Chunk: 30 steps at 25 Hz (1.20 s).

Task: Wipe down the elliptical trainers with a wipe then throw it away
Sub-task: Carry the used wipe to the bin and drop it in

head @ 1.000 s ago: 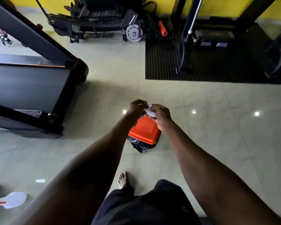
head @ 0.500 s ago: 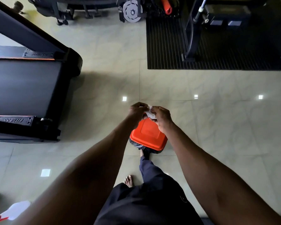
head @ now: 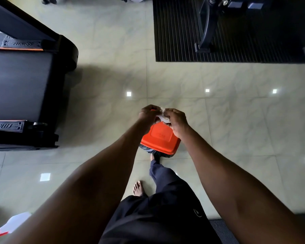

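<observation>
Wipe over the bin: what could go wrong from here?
1. The orange lid looks closed, and both the left hand and right hand pinch the wipe, so neither is free to lift it.
2. Let go now, the wipe would likely land on the lid or the tiled floor.
3. A foot stands at the bin's base; whether there is a pedal is unclear.

Black treadmill (head: 25,81) at left, ribbed black mat (head: 176,30) on tiled floor (head: 236,120)

Crumpled white wipe (head: 164,117), bright orange square plastic bin lid (head: 159,140) over a black bin liner (head: 149,150), pale cream marbled glossy floor tiles (head: 236,120), black ribbed rubber mat (head: 174,32), black treadmill with an orange edge stripe (head: 21,81), dark navy trousers (head: 165,208)
</observation>
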Each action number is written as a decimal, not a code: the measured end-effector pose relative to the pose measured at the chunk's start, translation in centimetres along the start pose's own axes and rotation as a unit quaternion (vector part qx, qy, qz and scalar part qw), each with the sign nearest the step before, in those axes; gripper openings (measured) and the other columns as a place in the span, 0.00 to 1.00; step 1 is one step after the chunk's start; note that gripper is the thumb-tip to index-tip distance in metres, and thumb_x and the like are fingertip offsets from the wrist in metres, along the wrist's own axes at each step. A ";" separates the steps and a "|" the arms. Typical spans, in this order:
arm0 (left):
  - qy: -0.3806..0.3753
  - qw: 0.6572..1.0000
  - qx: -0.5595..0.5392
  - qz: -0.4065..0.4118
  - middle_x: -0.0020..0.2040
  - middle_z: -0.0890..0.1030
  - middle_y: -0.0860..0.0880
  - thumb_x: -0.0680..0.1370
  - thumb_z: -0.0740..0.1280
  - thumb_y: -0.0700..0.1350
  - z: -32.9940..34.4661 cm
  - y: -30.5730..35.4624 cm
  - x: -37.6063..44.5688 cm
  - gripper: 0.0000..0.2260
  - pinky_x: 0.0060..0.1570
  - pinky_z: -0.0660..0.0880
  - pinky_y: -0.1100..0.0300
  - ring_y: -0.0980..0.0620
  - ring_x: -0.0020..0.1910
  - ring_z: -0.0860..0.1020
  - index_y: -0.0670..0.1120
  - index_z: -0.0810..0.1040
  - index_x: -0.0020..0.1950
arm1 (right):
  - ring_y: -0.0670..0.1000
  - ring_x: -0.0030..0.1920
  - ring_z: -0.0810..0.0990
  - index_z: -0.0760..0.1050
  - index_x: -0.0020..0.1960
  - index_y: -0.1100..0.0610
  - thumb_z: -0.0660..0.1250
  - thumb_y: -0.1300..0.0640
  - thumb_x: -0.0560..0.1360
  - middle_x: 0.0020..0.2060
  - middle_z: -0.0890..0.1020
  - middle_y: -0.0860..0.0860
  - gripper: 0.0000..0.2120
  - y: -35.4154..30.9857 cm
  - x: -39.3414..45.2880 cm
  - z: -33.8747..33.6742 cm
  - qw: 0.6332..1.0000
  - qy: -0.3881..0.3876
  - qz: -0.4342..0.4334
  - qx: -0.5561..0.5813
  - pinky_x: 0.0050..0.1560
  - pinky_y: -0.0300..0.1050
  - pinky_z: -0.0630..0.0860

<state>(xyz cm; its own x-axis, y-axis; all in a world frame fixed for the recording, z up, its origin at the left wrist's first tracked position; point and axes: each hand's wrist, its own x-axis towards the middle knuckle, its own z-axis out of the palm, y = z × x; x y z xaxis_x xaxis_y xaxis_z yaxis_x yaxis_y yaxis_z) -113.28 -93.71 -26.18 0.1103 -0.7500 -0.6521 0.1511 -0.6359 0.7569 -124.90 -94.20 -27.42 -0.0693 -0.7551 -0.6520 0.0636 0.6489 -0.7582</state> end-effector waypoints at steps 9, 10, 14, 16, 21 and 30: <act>0.018 0.998 0.035 -0.051 0.23 0.73 0.51 0.74 0.67 0.30 -0.2 -4.5 4.2 0.12 0.21 0.68 0.69 0.57 0.21 0.70 0.44 0.75 0.36 | 0.50 0.34 0.78 0.76 0.42 0.54 0.66 0.69 0.73 0.36 0.80 0.53 0.10 4.2 3.8 -0.3 0.998 -0.019 0.050 -0.041 0.30 0.40 0.73; 0.022 0.997 0.040 -0.058 0.22 0.73 0.51 0.75 0.67 0.30 -0.1 -5.3 4.8 0.12 0.21 0.68 0.69 0.57 0.20 0.70 0.44 0.75 0.36 | 0.49 0.34 0.77 0.76 0.41 0.54 0.66 0.68 0.73 0.35 0.80 0.53 0.09 4.9 4.4 -0.4 0.997 -0.015 0.059 -0.042 0.30 0.39 0.72; 0.035 0.994 0.033 -0.097 0.24 0.72 0.49 0.75 0.63 0.28 0.1 -8.0 6.8 0.12 0.21 0.65 0.69 0.52 0.23 0.67 0.42 0.75 0.36 | 0.48 0.33 0.77 0.77 0.39 0.55 0.67 0.63 0.74 0.33 0.81 0.51 0.07 7.3 6.2 -0.9 0.995 0.004 0.092 -0.045 0.32 0.38 0.72; 0.036 0.992 0.038 -0.114 0.28 0.72 0.46 0.76 0.61 0.29 0.2 -8.9 7.3 0.11 0.20 0.65 0.69 0.53 0.20 0.69 0.42 0.75 0.38 | 0.47 0.30 0.77 0.76 0.37 0.57 0.68 0.65 0.73 0.32 0.80 0.52 0.07 8.2 6.7 -1.1 0.994 -0.001 0.099 -0.046 0.28 0.35 0.71; 0.023 0.987 0.057 -0.151 0.34 0.76 0.44 0.76 0.63 0.34 0.0 -11.2 9.3 0.08 0.30 0.71 0.61 0.49 0.29 0.72 0.42 0.78 0.39 | 0.49 0.39 0.78 0.76 0.37 0.54 0.70 0.66 0.71 0.36 0.80 0.50 0.09 10.0 8.1 -1.6 0.988 -0.015 0.094 -0.121 0.37 0.38 0.73; 0.057 0.981 0.049 -0.179 0.37 0.77 0.47 0.76 0.63 0.36 0.3 -16.5 16.4 0.06 0.33 0.69 0.59 0.50 0.29 0.70 0.42 0.79 0.46 | 0.51 0.43 0.78 0.78 0.43 0.55 0.68 0.62 0.73 0.39 0.81 0.49 0.04 14.2 15.9 -1.3 0.962 0.020 0.075 -0.262 0.45 0.41 0.73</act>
<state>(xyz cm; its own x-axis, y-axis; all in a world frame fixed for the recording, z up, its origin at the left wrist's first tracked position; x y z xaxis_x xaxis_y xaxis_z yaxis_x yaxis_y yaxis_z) -114.29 -95.55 -49.35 0.1771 -0.4532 -0.8737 0.1062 -0.8737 0.4747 -126.34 -96.86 -48.50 -0.1369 -0.6518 -0.7459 -0.4346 0.7162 -0.5460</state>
